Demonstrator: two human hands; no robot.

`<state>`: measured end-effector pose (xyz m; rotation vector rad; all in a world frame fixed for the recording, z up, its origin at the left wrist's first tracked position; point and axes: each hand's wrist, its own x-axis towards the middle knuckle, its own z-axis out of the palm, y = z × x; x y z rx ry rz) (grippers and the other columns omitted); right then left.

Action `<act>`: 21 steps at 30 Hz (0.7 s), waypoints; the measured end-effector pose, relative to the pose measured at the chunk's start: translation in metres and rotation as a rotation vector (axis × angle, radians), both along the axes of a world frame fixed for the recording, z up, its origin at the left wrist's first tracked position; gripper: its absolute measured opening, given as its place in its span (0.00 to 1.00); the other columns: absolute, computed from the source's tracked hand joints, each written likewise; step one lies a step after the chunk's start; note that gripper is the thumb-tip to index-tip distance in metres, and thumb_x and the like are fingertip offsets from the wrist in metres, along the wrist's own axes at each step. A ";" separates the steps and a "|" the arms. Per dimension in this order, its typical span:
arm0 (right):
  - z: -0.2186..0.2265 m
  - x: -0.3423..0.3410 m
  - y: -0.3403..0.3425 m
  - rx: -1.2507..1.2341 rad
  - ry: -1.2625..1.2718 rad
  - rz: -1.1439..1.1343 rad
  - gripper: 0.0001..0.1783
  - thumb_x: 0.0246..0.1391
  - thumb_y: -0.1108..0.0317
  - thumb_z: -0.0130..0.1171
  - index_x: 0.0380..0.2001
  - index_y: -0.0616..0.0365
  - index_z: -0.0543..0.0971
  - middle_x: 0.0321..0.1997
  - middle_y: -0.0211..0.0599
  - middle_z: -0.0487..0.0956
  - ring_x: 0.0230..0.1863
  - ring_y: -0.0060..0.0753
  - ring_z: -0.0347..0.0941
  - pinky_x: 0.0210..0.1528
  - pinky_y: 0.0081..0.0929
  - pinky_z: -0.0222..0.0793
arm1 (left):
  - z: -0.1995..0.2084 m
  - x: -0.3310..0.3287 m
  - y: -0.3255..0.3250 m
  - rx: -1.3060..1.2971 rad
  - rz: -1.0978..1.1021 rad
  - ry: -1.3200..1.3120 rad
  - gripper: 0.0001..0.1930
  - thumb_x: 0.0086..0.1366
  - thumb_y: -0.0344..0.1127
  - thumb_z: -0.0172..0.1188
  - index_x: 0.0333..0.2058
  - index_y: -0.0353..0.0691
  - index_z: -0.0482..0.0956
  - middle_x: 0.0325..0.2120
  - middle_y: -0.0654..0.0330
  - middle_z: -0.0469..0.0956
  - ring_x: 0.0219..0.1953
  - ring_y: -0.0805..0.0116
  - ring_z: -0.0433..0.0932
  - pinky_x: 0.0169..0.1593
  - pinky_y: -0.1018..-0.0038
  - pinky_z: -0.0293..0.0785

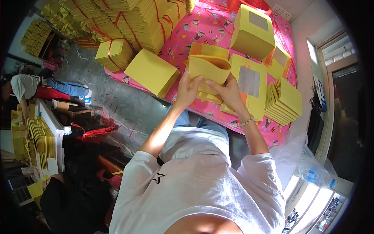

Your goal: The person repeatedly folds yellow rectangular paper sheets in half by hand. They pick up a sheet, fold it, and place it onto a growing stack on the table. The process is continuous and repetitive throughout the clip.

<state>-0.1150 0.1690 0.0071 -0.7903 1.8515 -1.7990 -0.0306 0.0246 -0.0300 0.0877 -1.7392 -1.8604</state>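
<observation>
My left hand [187, 91] and my right hand [230, 93] hold a folded yellow paper piece [208, 72] between them, thumbs on its near face. The paper curves over into a loop at its top. Just behind it lies another yellow paper piece [210, 48] with an orange band. To the right of my right hand, flat yellow paper pieces with a grey rectangle [249, 81] rest on the table. A thick stack of yellow paper [152, 72] sits to the left of my left hand. Which fingers are under the held paper is hidden.
Tall red-tied yellow stacks [134, 25] stand at the far left of the pink patterned table [183, 39]. A stack with a grey rectangle [253, 31] and a fanned stack [284, 101] lie on the right. Another person [29, 87] bends over yellow bundles on the left.
</observation>
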 end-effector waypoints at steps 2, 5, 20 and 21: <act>0.007 -0.001 -0.002 -0.048 -0.002 -0.013 0.27 0.52 0.67 0.67 0.53 0.65 0.70 0.49 0.39 0.78 0.50 0.26 0.74 0.52 0.25 0.71 | 0.005 -0.002 -0.001 0.055 -0.008 -0.003 0.19 0.67 0.27 0.53 0.56 0.35 0.65 0.49 0.56 0.73 0.52 0.71 0.71 0.55 0.73 0.67; 0.018 -0.007 -0.003 0.016 -0.032 -0.004 0.25 0.54 0.65 0.65 0.51 0.66 0.71 0.46 0.39 0.79 0.46 0.25 0.76 0.47 0.23 0.73 | 0.021 0.000 -0.005 0.279 -0.087 -0.144 0.18 0.68 0.27 0.52 0.56 0.36 0.65 0.49 0.56 0.73 0.53 0.71 0.71 0.55 0.72 0.68; 0.009 -0.017 -0.010 -0.004 -0.360 -0.037 0.23 0.59 0.61 0.61 0.49 0.69 0.71 0.44 0.41 0.79 0.41 0.25 0.78 0.41 0.22 0.75 | 0.050 -0.011 -0.025 0.566 -0.310 -0.535 0.19 0.70 0.30 0.49 0.58 0.34 0.66 0.50 0.53 0.76 0.50 0.64 0.78 0.52 0.68 0.77; 0.010 -0.016 -0.010 -0.004 -0.361 -0.040 0.23 0.59 0.61 0.61 0.50 0.69 0.71 0.44 0.41 0.79 0.41 0.25 0.78 0.40 0.22 0.75 | 0.052 -0.011 -0.024 0.574 -0.313 -0.540 0.19 0.70 0.30 0.49 0.58 0.34 0.66 0.50 0.53 0.75 0.50 0.64 0.78 0.51 0.68 0.77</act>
